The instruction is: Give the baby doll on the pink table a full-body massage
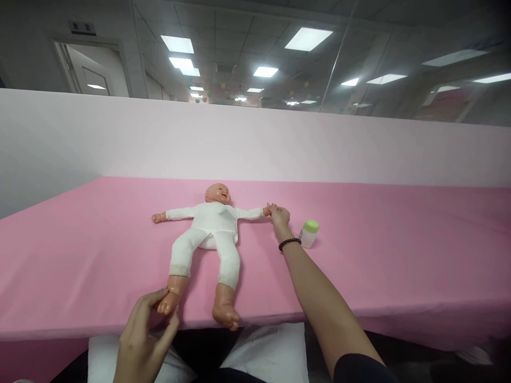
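Working leftmost first through the head view, I have a half-seen doorway behind glass at the upper left, above a low white partition. Below it spreads a table covered in pink cloth. At the near edge my left hand comes up with thumb and fingers bent around the doll's left-hand foot in view, fingertips at its ankle; I cannot tell whether they grip or only rest there. The doll lies on its back, left of the table's middle, in a white suit, head toward the partition, arms spread wide, face turned rightward, both feet at the near edge. Beneath that edge I see white fabric on either side of a dark gap. Further right, my right hand closes its fingers on the doll's outstretched hand. A dark beaded bracelet circles that wrist, and a dark sleeve shows lower down the arm. Just beside the wrist, a small whitish bottle with a green cap stands slightly tilted in view on the pink cloth.
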Demonstrator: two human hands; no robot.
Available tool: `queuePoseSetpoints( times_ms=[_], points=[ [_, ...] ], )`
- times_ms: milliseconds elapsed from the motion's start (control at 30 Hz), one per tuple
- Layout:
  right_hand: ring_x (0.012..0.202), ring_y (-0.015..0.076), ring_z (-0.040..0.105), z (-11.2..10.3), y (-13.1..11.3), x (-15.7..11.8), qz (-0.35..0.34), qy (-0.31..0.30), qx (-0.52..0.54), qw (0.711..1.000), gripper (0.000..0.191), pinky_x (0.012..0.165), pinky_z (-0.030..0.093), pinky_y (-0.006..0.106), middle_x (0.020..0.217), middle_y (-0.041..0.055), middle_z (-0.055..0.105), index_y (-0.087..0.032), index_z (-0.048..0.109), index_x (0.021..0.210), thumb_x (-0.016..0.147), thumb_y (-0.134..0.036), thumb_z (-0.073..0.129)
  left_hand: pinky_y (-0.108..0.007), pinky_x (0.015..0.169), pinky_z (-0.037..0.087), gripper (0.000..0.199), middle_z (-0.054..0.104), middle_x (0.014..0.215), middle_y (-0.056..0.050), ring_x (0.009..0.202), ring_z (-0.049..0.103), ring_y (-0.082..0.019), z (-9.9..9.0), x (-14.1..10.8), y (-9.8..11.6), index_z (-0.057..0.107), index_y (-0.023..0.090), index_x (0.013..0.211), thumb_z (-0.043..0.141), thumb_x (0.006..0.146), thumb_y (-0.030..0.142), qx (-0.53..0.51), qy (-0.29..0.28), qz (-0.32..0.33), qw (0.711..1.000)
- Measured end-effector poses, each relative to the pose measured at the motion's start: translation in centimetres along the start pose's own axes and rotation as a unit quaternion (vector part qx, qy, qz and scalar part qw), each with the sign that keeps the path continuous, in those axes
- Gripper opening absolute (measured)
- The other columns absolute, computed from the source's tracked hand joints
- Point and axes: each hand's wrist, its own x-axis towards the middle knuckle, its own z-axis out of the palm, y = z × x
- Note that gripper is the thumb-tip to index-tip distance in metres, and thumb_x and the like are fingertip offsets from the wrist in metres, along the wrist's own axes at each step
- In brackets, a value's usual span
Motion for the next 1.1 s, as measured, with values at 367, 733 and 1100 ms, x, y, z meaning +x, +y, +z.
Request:
queuePoseSetpoints(
  times_ms=[367,733,1100],
  points=[
    [0.093,0.0222,0.07,3.9,-8.3,-8.4,-0.349,-0.11,-0.001,0.931,0.029,0.077,0.059,0.034,0.11,0.0113,0.074,-0.017,0.071,0.112,0.088,-0.034,0.069,-0.039,0.091,0.058,0.039,0.069,0.127,-0.011,0.111,0.07,-0.027,0.7,10.9,1.9,0.054,0.022,0.132,0.058,0.097,0.038,-0.044,-0.006,-0.03,0.999],
    [0.107,0.0259,0.066,5.0,-6.4,-13.6,-0.601,-0.262,-0.181,0.733,0.026,0.095,0.053,0.039,0.114,0.0127,0.074,-0.015,0.067,0.12,0.101,-0.015,0.049,-0.04,0.076,0.057,0.029,0.07,0.115,-0.017,0.096,0.07,-0.028,6.7,14.7,3.2,0.054,0.013,0.125,0.041,0.101,0.024,-0.03,-0.125,0.021,0.992],
    [0.103,0.0246,0.068,4.8,-7.2,-11.8,-0.471,-0.155,-0.058,0.866,0.023,0.093,0.056,0.041,0.111,0.0107,0.074,-0.02,0.069,0.113,0.093,-0.02,0.058,-0.039,0.091,0.057,0.032,0.07,0.121,-0.012,0.108,0.07,-0.026,3.4,12.9,3.1,0.057,0.018,0.126,0.054,0.098,0.034,-0.057,-0.037,0.004,0.998]
  ],
)
